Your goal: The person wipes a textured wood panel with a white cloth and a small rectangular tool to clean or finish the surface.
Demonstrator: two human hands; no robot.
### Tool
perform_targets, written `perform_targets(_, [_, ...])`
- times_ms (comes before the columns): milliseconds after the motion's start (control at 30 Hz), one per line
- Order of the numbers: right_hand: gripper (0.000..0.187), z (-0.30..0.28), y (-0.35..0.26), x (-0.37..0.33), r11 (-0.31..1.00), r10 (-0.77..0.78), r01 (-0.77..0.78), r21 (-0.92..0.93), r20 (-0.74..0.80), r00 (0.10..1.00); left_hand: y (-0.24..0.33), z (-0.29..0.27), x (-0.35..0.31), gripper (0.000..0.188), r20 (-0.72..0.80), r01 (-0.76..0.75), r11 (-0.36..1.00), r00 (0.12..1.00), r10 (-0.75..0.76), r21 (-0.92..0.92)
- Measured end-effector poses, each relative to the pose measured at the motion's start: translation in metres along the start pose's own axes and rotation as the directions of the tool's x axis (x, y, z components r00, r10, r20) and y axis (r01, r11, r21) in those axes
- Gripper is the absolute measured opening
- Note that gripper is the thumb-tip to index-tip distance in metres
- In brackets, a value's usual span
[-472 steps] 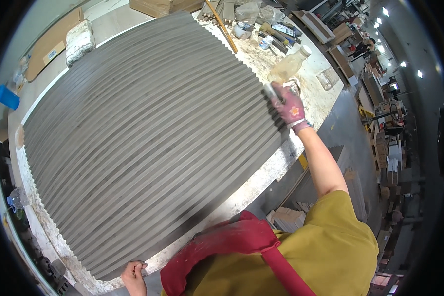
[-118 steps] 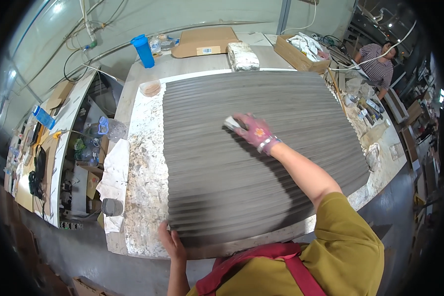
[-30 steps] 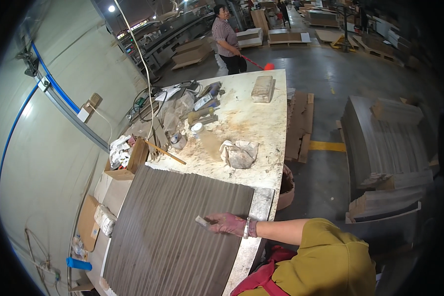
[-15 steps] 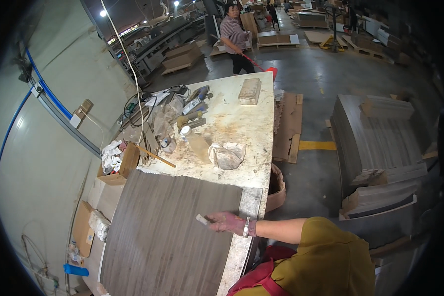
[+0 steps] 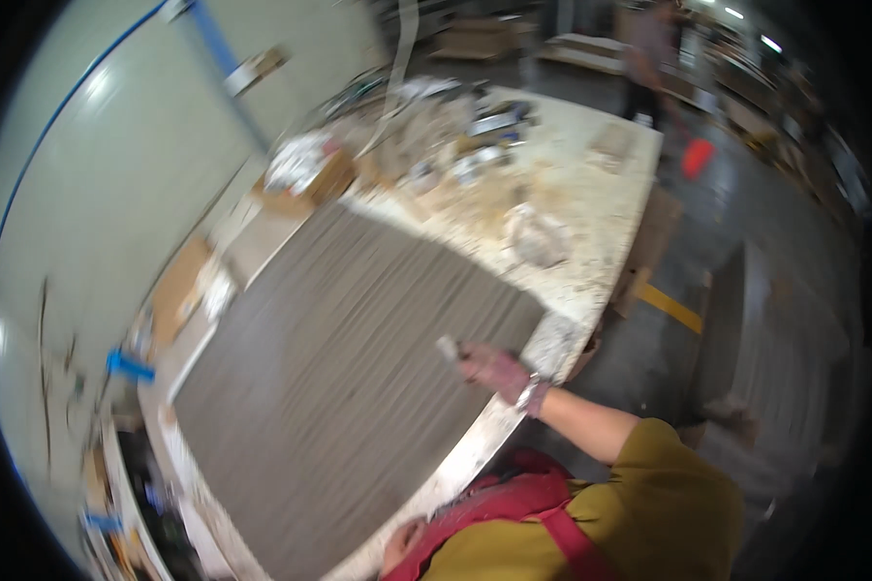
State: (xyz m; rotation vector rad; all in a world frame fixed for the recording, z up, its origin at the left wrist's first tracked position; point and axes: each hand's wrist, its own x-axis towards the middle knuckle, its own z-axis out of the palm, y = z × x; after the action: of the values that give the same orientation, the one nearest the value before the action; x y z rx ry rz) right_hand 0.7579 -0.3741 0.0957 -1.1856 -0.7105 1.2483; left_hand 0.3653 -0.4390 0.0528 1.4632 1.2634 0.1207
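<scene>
A broad stack of grey-brown wood-grain strips or boards lies on the work table. Over its right side my right hand, in a stained reddish glove, is closed on a small whitish block. The block sticks out past the fingertips; blur hides its exact kind. My left hand shows only in part at the stack's near edge, beside my red apron. Its fingers are too hidden and smeared to read.
Beyond the stack, the stained white table holds a crumpled whitish cloth and a pale block. A cardboard box with white wrapping stands near the wall. Stacked boards are at right. Far off, a person stands beside a red object.
My view has swung and tilted, so the table and stack appear rotated. My left hand has come into view at the lower edge. The right hand still holds the whitish block over the stack.
</scene>
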Motion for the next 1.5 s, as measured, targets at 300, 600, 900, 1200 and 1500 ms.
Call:
perform_targets(300, [0.044,0.020,0.014,0.014,0.998,-0.058,0.053,-0.044,-0.123,0.991,0.013,-0.044,-0.029,0.027,-0.217,-0.149,0.980,0.969,0.118,-0.129])
perform_targets(600, [0.052,0.170,-0.019,0.139,0.375,-0.438,0.556,-0.742,0.387,0.811,-0.055,-0.083,-0.056,0.025,-0.419,-0.170,0.979,0.901,0.108,-0.113])
perform_targets(900, [0.036,0.511,0.147,0.247,0.417,-0.370,0.816,-0.401,0.745,0.555,-0.056,-0.138,-0.049,0.017,-0.217,-0.018,0.994,0.976,-0.007,-0.112])
perform_targets(1200, [0.036,0.369,0.087,0.316,0.025,-0.260,0.580,-0.814,0.555,0.790,-0.093,-0.147,-0.045,0.021,-0.080,0.007,0.999,0.997,-0.011,-0.051])
perform_targets(1500, [0.036,0.333,0.029,0.326,-0.234,-0.434,0.484,-0.843,0.537,0.724,-0.089,-0.155,-0.045,0.023,-0.084,-0.035,0.999,0.996,0.034,-0.006])
